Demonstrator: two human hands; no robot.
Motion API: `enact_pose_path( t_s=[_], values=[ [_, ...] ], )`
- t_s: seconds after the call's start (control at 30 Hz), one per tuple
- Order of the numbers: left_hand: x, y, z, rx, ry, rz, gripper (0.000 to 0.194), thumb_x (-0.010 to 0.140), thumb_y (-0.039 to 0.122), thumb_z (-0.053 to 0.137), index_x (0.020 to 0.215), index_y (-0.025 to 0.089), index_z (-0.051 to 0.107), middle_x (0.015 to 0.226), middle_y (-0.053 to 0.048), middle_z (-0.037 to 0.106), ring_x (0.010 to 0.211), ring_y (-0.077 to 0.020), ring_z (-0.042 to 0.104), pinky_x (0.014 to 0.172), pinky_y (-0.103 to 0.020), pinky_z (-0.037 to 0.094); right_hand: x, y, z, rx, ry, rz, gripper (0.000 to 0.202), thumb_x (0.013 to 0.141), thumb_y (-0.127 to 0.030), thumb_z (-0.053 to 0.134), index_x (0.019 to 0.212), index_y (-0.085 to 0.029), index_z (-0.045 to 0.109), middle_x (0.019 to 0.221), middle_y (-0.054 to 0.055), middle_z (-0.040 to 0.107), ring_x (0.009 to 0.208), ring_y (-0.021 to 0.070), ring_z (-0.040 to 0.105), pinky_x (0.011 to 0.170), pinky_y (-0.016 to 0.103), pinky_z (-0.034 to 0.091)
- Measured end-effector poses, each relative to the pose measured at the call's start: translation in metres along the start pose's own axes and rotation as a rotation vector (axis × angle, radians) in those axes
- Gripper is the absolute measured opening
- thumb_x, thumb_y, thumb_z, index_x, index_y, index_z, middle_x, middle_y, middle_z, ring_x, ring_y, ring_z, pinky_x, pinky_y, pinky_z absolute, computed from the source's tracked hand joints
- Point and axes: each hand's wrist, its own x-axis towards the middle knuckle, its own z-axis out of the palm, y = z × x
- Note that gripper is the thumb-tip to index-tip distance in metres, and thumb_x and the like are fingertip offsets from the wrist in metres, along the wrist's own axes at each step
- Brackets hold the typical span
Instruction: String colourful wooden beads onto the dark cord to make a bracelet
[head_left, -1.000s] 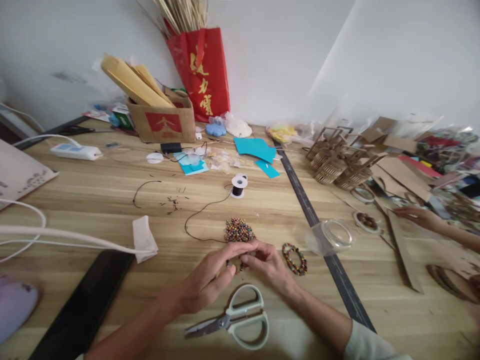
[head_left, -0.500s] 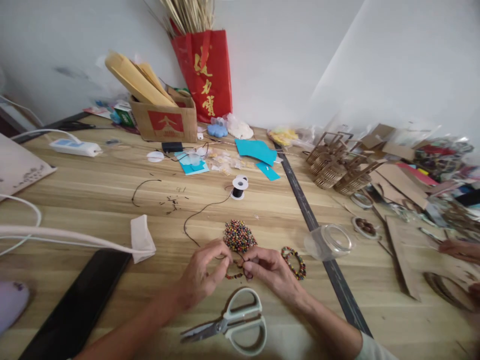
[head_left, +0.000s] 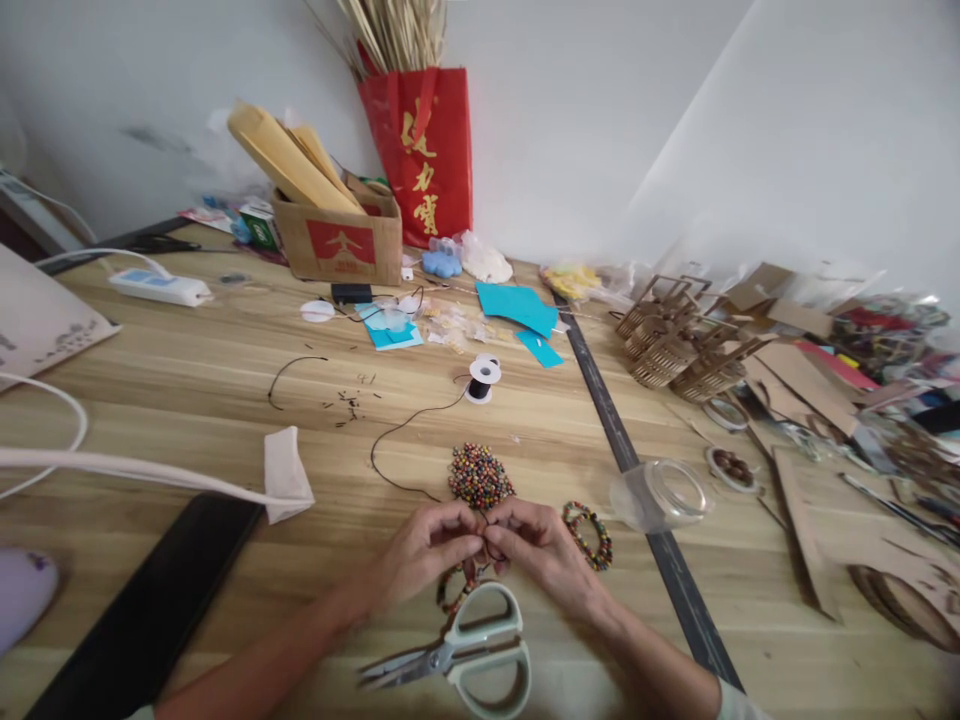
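Observation:
My left hand (head_left: 435, 545) and my right hand (head_left: 532, 545) meet fingertip to fingertip, both pinching a dark cord. A strand of colored beads (head_left: 450, 592) hangs below my left fingers. Just beyond the hands lies a pile of small multicolored beads (head_left: 480, 474). From the white spool of black cord (head_left: 481, 381), a thin cord (head_left: 382, 437) curves down toward my left hand. Scissors with pale green handles (head_left: 480, 650) lie in front of the hands, blades pointing left. A finished-looking beaded loop (head_left: 590, 537) rests right of my right hand.
At left are a black flat object (head_left: 150, 610), a white cable and a power strip (head_left: 161, 288). A cardboard box (head_left: 341, 240) and red bag (head_left: 431, 160) stand at the back. On the right are a clear container (head_left: 660, 494) and small woven baskets (head_left: 675, 350).
My left hand has moved right to meet my right hand at the cord. The bead strand now hangs lower, near the scissors. Another person's hands at the far right are gone from view.

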Motion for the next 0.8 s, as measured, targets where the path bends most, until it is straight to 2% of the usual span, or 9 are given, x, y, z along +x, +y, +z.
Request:
enact_pose_path(
  t_s=[0.13,0.23,0.4,0.57,0.8],
  values=[
    [0.003,-0.007,-0.003,-0.087,0.009,-0.045,0.039,0.072,0.048,0.076,0.074,0.014,0.057,0.072,-0.002,0.065,0.062,-0.0119,0.061,0.058,-0.024,0.052,0.005,0.008,0.001,0.11,0.006,0.022,0.033,0.081,-0.047,0.072,0.082,-0.015,0.064,0.065,0.0,0.064,0.055,0.0096,0.06,0.056,0.022,0.052],
    [0.003,-0.012,-0.008,-0.055,0.018,-0.093,0.04,0.07,0.048,0.077,0.073,0.014,0.058,0.07,-0.002,0.067,0.062,-0.0116,0.061,0.06,-0.023,0.051,0.009,0.015,-0.001,0.219,-0.001,0.056,0.035,0.078,-0.046,0.075,0.091,-0.017,0.061,0.067,-0.001,0.067,0.054,0.0112,0.063,0.06,0.024,0.053],
    [0.005,-0.016,-0.014,0.01,0.003,-0.138,0.041,0.068,0.049,0.077,0.072,0.014,0.057,0.069,-0.004,0.07,0.057,-0.0115,0.062,0.057,-0.022,0.049,0.014,0.023,-0.004,0.295,0.06,0.057,0.036,0.079,-0.046,0.075,0.094,-0.017,0.061,0.069,-0.001,0.067,0.057,0.01,0.064,0.059,0.021,0.052],
    [0.006,-0.016,-0.016,0.07,0.003,-0.154,0.04,0.068,0.05,0.076,0.073,0.014,0.061,0.065,-0.003,0.07,0.055,-0.0108,0.06,0.052,-0.02,0.043,0.014,0.024,-0.005,0.274,0.051,0.019,0.034,0.081,-0.047,0.072,0.093,-0.017,0.062,0.07,-0.001,0.066,0.058,0.0106,0.064,0.061,0.023,0.052],
    [0.006,-0.014,-0.016,0.126,0.019,-0.15,0.038,0.068,0.049,0.075,0.071,0.012,0.067,0.061,-0.001,0.065,0.054,-0.0098,0.057,0.052,-0.02,0.041,0.014,0.024,-0.005,0.209,0.035,-0.004,0.034,0.082,-0.048,0.071,0.093,-0.017,0.063,0.07,0.0,0.066,0.06,0.0115,0.064,0.064,0.024,0.053]
  ],
)
